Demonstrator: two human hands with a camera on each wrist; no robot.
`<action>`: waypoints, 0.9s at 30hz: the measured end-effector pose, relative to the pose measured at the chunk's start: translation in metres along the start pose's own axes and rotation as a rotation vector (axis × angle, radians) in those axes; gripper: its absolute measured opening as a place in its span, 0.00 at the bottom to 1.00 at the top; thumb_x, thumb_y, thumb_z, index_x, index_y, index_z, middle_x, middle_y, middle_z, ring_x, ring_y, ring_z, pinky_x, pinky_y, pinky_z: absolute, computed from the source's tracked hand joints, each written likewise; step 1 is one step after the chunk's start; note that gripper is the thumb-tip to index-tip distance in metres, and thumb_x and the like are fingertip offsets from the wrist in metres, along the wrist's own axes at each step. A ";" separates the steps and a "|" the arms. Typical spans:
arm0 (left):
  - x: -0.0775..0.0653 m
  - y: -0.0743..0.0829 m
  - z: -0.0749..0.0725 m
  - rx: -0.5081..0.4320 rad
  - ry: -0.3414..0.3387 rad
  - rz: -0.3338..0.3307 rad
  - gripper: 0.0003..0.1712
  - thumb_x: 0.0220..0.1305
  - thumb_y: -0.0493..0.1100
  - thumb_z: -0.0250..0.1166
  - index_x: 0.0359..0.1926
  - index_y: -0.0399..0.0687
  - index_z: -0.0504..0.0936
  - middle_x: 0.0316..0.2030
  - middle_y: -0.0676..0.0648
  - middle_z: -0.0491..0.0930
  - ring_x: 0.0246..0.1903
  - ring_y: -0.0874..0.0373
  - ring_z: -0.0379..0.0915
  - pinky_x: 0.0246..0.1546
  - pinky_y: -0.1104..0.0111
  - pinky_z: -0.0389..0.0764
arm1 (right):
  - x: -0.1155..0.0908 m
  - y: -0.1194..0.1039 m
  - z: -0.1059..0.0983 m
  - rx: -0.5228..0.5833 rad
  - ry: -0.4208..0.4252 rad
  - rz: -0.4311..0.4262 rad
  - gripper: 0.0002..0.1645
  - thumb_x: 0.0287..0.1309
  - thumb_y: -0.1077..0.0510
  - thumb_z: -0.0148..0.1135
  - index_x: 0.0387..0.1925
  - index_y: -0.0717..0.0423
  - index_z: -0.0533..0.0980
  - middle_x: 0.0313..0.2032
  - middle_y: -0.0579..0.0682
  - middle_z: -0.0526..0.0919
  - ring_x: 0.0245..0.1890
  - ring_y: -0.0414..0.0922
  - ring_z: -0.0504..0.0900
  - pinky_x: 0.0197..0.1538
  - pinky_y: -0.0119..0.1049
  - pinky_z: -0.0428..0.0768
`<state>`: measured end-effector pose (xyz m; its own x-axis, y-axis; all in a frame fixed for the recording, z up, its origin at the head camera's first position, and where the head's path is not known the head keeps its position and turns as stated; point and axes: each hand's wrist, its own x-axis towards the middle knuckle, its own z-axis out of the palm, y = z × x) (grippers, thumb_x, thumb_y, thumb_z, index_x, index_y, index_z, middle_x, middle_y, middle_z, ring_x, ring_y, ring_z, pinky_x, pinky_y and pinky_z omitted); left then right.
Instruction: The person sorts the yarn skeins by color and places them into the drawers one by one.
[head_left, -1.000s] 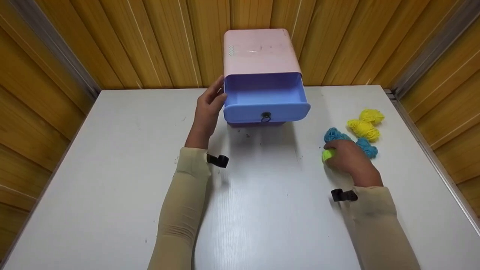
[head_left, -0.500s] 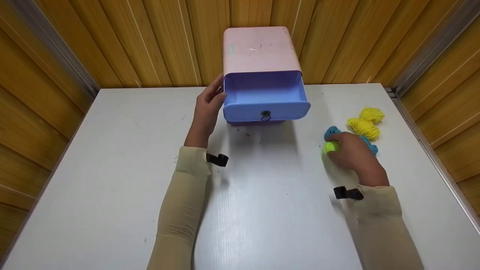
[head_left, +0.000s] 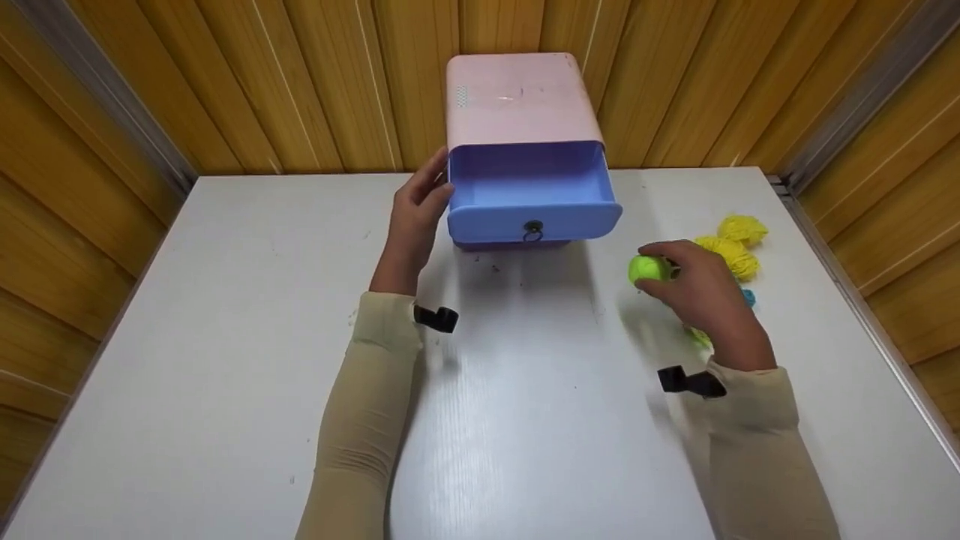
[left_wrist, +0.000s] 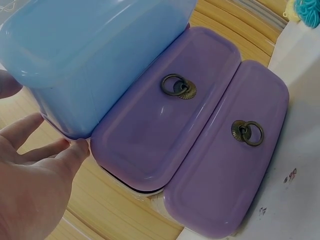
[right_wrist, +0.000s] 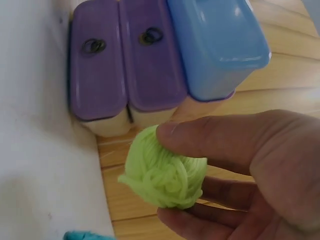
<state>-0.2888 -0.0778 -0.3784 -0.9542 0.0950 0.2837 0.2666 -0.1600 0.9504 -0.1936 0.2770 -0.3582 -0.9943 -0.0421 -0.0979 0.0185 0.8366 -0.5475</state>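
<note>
My right hand pinches a lime-green ball of yarn between thumb and fingers, above the table's right side. More lime-green yarn peeks out below that hand, mostly covered by it. A small chest of drawers with a pink top stands at the back; its blue top drawer is pulled out and bare inside. Two purple drawers under it are pushed in, each with a brass ring pull. Along the chest's left side, my left hand rests with extended fingers touching the edge by the blue drawer.
Two yellow yarn balls lie on the white table, right of the chest. Blue yarn is partly hidden behind the right hand. Wood-panelled walls enclose the table's back and sides.
My right hand has lifted the lime-green yarn ball from beside the blue yarn and carried it up and a little leftward. The left hand and the pulled-out drawer stay where they were.
</note>
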 end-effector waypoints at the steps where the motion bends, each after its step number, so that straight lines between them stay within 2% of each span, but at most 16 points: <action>1: 0.000 0.000 0.001 -0.002 -0.003 -0.001 0.31 0.67 0.45 0.56 0.71 0.57 0.64 0.71 0.54 0.64 0.69 0.60 0.61 0.68 0.66 0.65 | 0.000 -0.004 -0.001 0.009 0.016 -0.002 0.31 0.60 0.50 0.66 0.64 0.48 0.71 0.67 0.58 0.68 0.61 0.61 0.70 0.61 0.60 0.71; 7: 0.000 -0.001 0.003 -0.007 -0.002 0.001 0.31 0.68 0.44 0.56 0.71 0.57 0.64 0.71 0.54 0.63 0.70 0.58 0.60 0.68 0.66 0.65 | 0.002 -0.021 -0.011 0.083 0.068 0.006 0.34 0.58 0.44 0.66 0.65 0.44 0.70 0.67 0.56 0.68 0.63 0.62 0.70 0.60 0.59 0.73; 11: -0.002 -0.003 0.002 0.015 -0.002 -0.003 0.31 0.68 0.44 0.55 0.71 0.58 0.64 0.70 0.54 0.64 0.70 0.57 0.60 0.68 0.66 0.65 | 0.003 -0.029 -0.015 0.099 0.097 -0.005 0.35 0.58 0.44 0.67 0.65 0.47 0.70 0.65 0.56 0.70 0.62 0.61 0.72 0.61 0.57 0.73; 20: -0.003 -0.001 -0.001 0.036 -0.001 -0.015 0.32 0.67 0.44 0.55 0.72 0.59 0.63 0.71 0.54 0.63 0.69 0.60 0.61 0.68 0.65 0.64 | 0.004 -0.048 -0.026 0.059 0.175 -0.084 0.33 0.59 0.48 0.67 0.65 0.48 0.71 0.63 0.59 0.71 0.60 0.62 0.74 0.59 0.56 0.75; 27: -0.001 0.000 -0.002 0.012 -0.012 -0.016 0.30 0.69 0.43 0.55 0.71 0.59 0.64 0.71 0.56 0.63 0.69 0.61 0.61 0.68 0.67 0.64 | 0.003 -0.061 -0.035 0.021 0.240 -0.131 0.32 0.60 0.51 0.66 0.64 0.51 0.71 0.63 0.58 0.72 0.60 0.59 0.73 0.60 0.55 0.75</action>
<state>-0.2883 -0.0800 -0.3793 -0.9568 0.1097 0.2694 0.2525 -0.1470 0.9564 -0.2011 0.2444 -0.2960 -0.9847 -0.0162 0.1733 -0.1120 0.8212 -0.5595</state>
